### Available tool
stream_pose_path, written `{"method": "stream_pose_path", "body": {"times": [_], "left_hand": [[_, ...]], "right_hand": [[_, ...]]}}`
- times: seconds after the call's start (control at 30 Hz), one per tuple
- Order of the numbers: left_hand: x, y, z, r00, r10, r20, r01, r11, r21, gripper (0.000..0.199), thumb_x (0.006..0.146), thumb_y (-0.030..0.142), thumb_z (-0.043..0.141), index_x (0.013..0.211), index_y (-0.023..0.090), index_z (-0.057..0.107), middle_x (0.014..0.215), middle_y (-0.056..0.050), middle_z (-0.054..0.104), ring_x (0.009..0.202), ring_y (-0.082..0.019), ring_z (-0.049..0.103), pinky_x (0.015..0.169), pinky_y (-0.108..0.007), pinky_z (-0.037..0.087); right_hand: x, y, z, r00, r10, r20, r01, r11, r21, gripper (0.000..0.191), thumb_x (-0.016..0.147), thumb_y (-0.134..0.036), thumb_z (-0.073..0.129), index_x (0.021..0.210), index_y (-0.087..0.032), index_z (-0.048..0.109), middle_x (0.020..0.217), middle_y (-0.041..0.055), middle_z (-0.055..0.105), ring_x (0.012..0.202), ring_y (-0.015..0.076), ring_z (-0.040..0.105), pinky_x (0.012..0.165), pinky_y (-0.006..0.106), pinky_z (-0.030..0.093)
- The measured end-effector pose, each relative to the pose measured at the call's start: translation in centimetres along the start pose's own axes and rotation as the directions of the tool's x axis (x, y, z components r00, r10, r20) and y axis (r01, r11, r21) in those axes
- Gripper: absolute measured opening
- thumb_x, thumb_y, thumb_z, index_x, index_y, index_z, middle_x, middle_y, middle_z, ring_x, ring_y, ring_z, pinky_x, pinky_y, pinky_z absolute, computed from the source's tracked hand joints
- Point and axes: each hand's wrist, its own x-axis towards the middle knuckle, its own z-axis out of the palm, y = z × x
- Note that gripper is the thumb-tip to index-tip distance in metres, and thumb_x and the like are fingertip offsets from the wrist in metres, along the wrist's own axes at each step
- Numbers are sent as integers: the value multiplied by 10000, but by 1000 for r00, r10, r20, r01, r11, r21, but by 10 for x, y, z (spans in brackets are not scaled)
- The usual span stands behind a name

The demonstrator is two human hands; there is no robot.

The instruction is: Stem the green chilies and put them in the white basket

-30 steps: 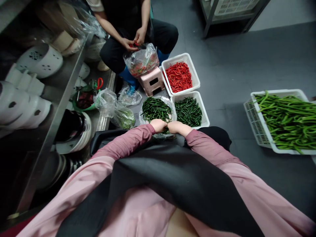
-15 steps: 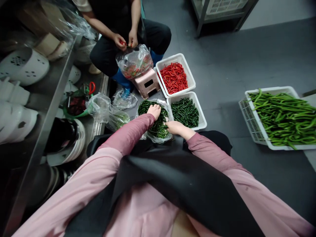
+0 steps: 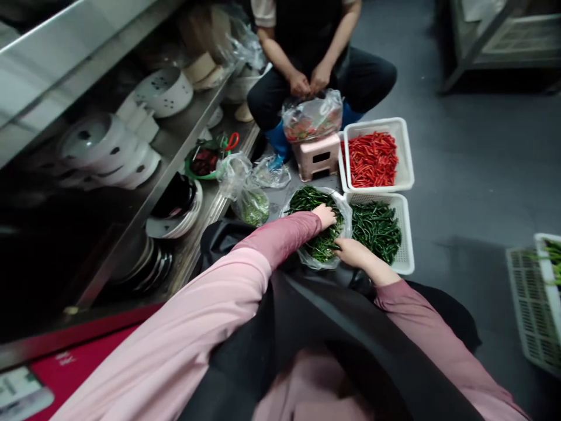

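A clear plastic bag (image 3: 346, 219), its mouth spread wide, holds slender green chili peppers (image 3: 307, 199) with stems. My left hand (image 3: 325, 216) rests in the bag, its fingers curled down around some of the chilies; the fingertips are partly hidden. At the bag's near right rim is my right hand (image 3: 353, 252), thumb and fingers pinched on what looks like a green chili. Touching the bag on the right is a white basket (image 3: 407, 234) of darker green chilies (image 3: 376, 231). Behind it, red chilies (image 3: 372, 159) fill another white basket (image 3: 405, 146), stacked in a second one.
Opposite me sits a person, both hands (image 3: 310, 82) above a plastic bag of red chilies (image 3: 312, 123) on a pink stool (image 3: 318, 155). Left stands a metal shelf (image 3: 175, 158) with bowls and plates. A knotted plastic bag (image 3: 252, 202) lies beside it. A basket (image 3: 532, 304) is far right.
My view has swung left, so everything sits farther right and more of the shelf shows. Both my hands stay at the bag of green chilies. The other person's hands have come closer together.
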Motion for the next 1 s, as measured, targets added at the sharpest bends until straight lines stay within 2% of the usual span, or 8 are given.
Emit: {"method": "stream_pose_path", "body": {"times": [0.17,0.3,0.43,0.5,0.57,0.67,0.83,1.0], "left_hand": [[-28,-8,-7,987,131,-88,-133,991,-15,378,709,189,622,1086,158,638,1061,-121,616,1005,-267,495,798,-370,355],[-57,-13,-9,959,29,-282,-104,961,-255,466,675,203,632,1137,152,602,1078,-122,606,998,-245,512,859,-357,383],[-68,-22,-15,861,-346,-372,-4,728,-686,390,677,171,596,1064,121,616,1025,-98,628,943,-201,551,885,-329,401],[-69,-28,-21,827,-477,-297,-11,516,-857,335,690,196,589,1011,108,622,939,-73,642,848,-172,569,839,-314,422],[-69,-32,-29,824,-522,-218,-37,334,-942,309,670,208,607,963,112,629,869,-41,642,773,-145,565,800,-296,428],[-71,-34,-38,835,-531,-144,-90,127,-988,305,604,193,646,901,125,640,836,-15,638,737,-124,556,776,-278,424],[-75,-24,-40,878,-478,-15,-129,-207,-970,321,550,179,672,864,133,626,749,-2,636,675,-121,571,719,-278,443],[-71,-8,-39,902,-426,71,-97,-360,-928,367,572,180,665,934,127,632,739,-32,664,649,-148,602,651,-284,465]], "right_hand": [[0,11,-5,999,27,-40,-24,997,71,238,840,-252,477,984,-146,634,1029,135,664,949,239,619,787,289,422],[-4,15,-13,982,102,-158,-38,930,366,164,808,-231,504,883,-144,620,862,91,665,774,194,617,703,274,434],[-8,11,-21,957,193,-216,84,528,845,97,789,-255,519,807,-161,535,618,-16,545,499,95,492,523,226,409],[-6,8,-23,932,272,-240,143,333,932,84,763,-238,545,792,-173,499,584,-44,498,467,76,455,481,206,386],[-1,7,-23,900,352,-256,178,239,955,107,743,-237,570,781,-180,488,568,-56,476,448,68,430,446,194,360],[9,6,-19,856,417,-306,216,250,944,145,717,-272,610,761,-180,507,538,-66,456,419,63,384,428,199,346],[26,1,-13,763,386,-518,310,485,818,180,652,-273,673,776,-161,606,649,-17,583,589,121,520,638,282,464],[43,-3,-6,803,320,-502,299,512,805,319,627,-345,700,875,-149,663,747,24,645,712,173,581,722,322,473]]}}
